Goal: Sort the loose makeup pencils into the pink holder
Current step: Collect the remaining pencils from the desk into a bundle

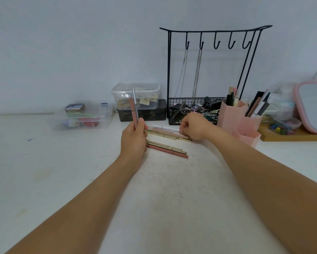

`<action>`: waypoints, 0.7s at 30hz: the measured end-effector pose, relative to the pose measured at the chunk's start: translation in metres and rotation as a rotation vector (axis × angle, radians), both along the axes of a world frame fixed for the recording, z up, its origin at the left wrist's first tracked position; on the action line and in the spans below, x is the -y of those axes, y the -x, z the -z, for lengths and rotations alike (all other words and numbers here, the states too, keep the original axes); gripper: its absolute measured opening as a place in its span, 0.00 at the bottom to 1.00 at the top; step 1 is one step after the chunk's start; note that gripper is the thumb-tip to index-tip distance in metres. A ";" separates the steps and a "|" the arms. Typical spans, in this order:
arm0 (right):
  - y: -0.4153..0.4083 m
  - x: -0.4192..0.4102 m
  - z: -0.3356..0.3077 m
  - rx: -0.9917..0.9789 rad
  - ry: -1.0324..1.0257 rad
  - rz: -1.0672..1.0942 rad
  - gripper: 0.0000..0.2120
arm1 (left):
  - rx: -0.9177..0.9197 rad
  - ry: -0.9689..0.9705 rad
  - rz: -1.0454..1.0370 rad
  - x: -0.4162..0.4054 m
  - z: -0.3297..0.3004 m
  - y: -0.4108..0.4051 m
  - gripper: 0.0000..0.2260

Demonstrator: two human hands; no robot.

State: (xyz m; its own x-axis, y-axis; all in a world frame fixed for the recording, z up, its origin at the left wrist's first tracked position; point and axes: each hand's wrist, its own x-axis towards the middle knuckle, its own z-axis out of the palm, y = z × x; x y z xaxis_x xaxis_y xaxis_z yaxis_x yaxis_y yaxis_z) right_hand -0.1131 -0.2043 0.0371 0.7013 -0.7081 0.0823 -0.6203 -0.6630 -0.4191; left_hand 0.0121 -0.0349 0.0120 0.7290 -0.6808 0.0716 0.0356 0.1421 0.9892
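Head view. Left hand [133,136], centre frame, was clamped on two pencils held nearly upright: a pink pencil [133,111] and a thinner silver pencil [134,99], long axes vertical, tips toward the top of the frame, leaning slightly left. Both rose out of the fist, silver one behind and higher.

Loose pencils [165,134] lay flat on the table, long axes running left to right and slanting down toward the right. Far group: a white pencil [166,127], pale pink and gold ones. Near group [167,149]: gold ones and a dusty-red one, just right of the left hand's wrist.

Right hand [194,128], right of centre, rested curled on the right ends of the far group; fingers closed downward, whether pinching one I could not tell.

Pink holder [240,120] stood at right, just beyond the right wrist, its compartments upright, with pencils already standing in the back ones.

Surface: white table [62,180], scuffed. Pale wall behind. Black wire rack [214,33] with hooks and chains stood behind the holder; clear boxes [135,94] at centre and left; pink-rimmed mirror [311,105] at far right.
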 end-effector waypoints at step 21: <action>-0.024 -0.076 -0.037 0.217 -0.255 -0.333 0.05 | 0.078 0.029 -0.062 -0.001 -0.003 0.002 0.08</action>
State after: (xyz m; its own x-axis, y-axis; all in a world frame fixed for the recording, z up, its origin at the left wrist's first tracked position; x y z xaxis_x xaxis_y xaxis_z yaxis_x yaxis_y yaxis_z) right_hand -0.0895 -0.1288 0.0738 0.8797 -0.4639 0.1049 -0.2712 -0.6704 -0.6906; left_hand 0.0097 -0.0335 0.0151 0.7610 -0.6315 0.1489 -0.0513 0.1701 0.9841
